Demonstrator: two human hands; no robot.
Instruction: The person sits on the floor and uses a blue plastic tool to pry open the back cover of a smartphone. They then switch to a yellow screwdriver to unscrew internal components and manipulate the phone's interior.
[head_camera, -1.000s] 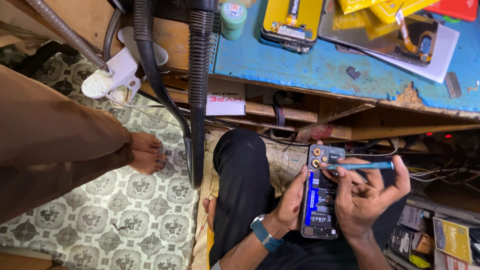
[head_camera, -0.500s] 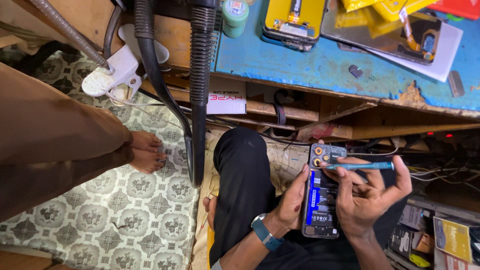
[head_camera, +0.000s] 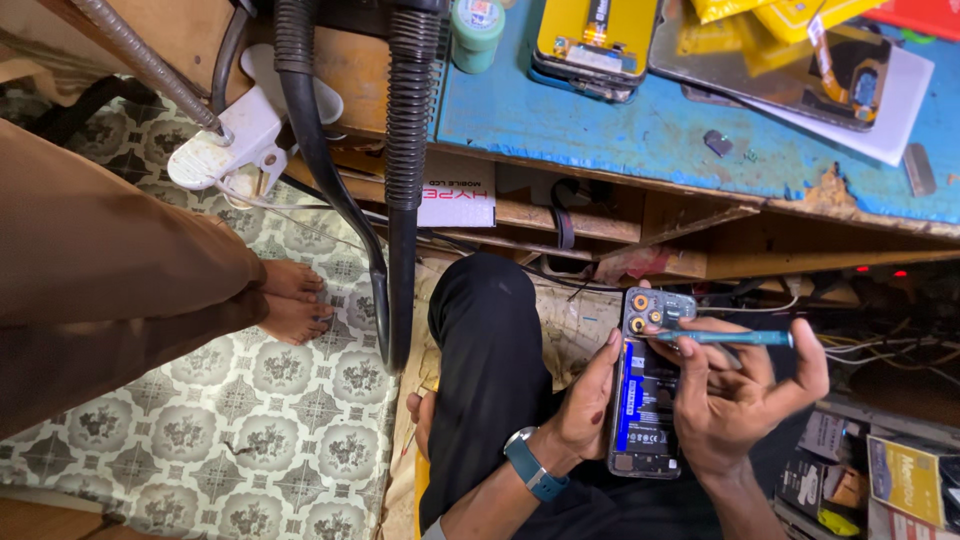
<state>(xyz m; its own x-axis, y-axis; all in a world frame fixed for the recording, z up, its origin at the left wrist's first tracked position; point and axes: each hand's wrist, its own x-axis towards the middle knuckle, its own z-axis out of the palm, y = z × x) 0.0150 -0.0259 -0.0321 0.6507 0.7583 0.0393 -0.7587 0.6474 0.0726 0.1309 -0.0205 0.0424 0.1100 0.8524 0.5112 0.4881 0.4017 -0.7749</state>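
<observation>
An opened phone (head_camera: 648, 385) with its back cover off shows a blue battery and round camera modules near its top. My left hand (head_camera: 588, 400) grips the phone along its left edge, a blue watch on that wrist. My right hand (head_camera: 738, 385) holds a teal screwdriver (head_camera: 735, 338) lying level, its tip resting at the phone's upper part by the cameras. The phone sits over my lap, above my black trouser leg (head_camera: 490, 370).
A blue worktable (head_camera: 620, 130) above carries a yellow-cased phone (head_camera: 595, 40), a flat panel with yellow tape and a green tub. Two black hoses (head_camera: 400, 180) hang down at its left. Another person's bare feet (head_camera: 295, 305) and brown garment stand on the patterned floor. Boxes lie lower right.
</observation>
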